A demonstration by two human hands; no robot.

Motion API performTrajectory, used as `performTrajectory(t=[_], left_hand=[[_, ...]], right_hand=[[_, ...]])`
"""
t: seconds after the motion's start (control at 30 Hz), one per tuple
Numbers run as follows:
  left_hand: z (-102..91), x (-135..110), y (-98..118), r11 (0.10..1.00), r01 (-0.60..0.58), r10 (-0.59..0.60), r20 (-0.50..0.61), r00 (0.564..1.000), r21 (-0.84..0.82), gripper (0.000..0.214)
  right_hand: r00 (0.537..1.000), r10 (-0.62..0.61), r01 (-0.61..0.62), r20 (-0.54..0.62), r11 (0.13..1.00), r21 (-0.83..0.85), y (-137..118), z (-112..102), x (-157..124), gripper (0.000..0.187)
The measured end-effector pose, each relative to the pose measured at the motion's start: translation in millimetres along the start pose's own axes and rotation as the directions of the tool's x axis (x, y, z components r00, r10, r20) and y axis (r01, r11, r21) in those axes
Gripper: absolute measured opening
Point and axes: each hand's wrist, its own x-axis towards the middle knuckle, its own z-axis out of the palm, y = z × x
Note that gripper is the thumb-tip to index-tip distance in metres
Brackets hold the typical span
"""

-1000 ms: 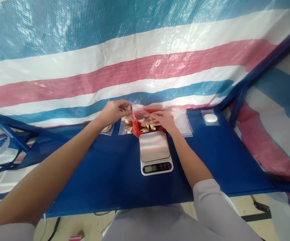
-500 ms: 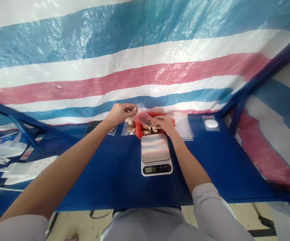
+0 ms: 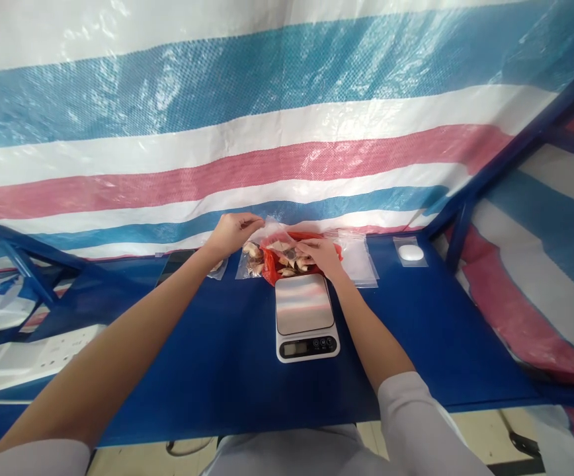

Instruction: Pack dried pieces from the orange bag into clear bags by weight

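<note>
Beyond the scale, a red plastic bag (image 3: 270, 266) lies open with pale, brown-edged dried pieces (image 3: 289, 264) in it, like mushroom slices. Above it my right hand (image 3: 321, 256) pinches a small clear plastic bag (image 3: 278, 233), which leans up and to the left. My left hand (image 3: 235, 233) is at the upper left end of this bag, fingers pressed together. What those fingers hold, if anything, is hidden. A filled clear bag (image 3: 251, 259) of similar pieces lies left of the red one. Nearer me stands a white digital scale (image 3: 305, 311) with a bare metal plate.
Flat clear zip bags (image 3: 359, 259) lie right of the red bag. Farther right is a white oval object (image 3: 410, 252) on clear plastic. A dark flat object (image 3: 175, 264) lies behind my left forearm. At left is a white power strip (image 3: 43, 357). A striped sheet (image 3: 267, 158) hangs behind the blue table (image 3: 227, 370).
The view has tilted up slightly, so the table sits lower. A pale piece seen in my left fingers earlier no longer shows. My right hand stays on the clear bag.
</note>
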Motion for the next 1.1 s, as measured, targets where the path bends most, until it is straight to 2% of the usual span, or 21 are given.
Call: performTrajectory(t=[0.1,0.23,0.37,0.53,0.67,0.8,0.93,1.1], left_hand=[[2.7,1.3,-0.6,1.0,-0.019,0.02,-0.013,1.0,0.022,0.038],[5.8,1.5,-1.2,1.0,-0.018,0.018,-0.042,0.999,0.007,0.038],[5.5,-3.8,-1.0,0.999,-0.01,0.01,-0.003,1.0,-0.043,0.043],[2.5,-12.5,-8.9,0.997,0.064,-0.061,0.043,0.997,-0.054,0.052],[-1.6,-12.5,-12.2,0.994,0.109,-0.109,0.022,0.994,-0.026,0.048],[-5.1,-8.5,-4.9,0.996,0.078,-0.079,-0.023,0.997,-0.04,0.046],[-5.8,-6.6,2.7,0.997,0.038,-0.039,-0.015,0.999,-0.07,0.043],[-3.0,-5.4,1.2,0.996,0.006,-0.01,-0.049,0.999,-0.089,0.045]], right_hand=[[0.998,0.054,-0.053,-0.019,0.998,0.047,0.8,0.1,0.8,0.034],[0.999,0.038,-0.038,-0.019,0.999,0.036,0.7,-0.7,1.0,0.03],[0.997,0.057,-0.056,-0.044,0.998,0.03,-1.4,-1.0,0.2,0.025],[0.997,0.051,-0.05,-0.052,0.999,0.019,-2.7,-0.5,0.5,0.023],[0.994,0.096,-0.092,-0.047,0.993,0.075,-1.8,-1.3,1.3,0.026],[0.996,0.088,-0.088,0.008,0.989,0.118,-1.4,-1.4,1.0,0.036],[0.998,0.057,-0.06,0.033,0.993,0.106,-3.6,-0.8,-1.2,0.044],[0.999,0.035,-0.033,-0.026,0.996,0.081,-8.0,-2.6,-2.7,0.037]])
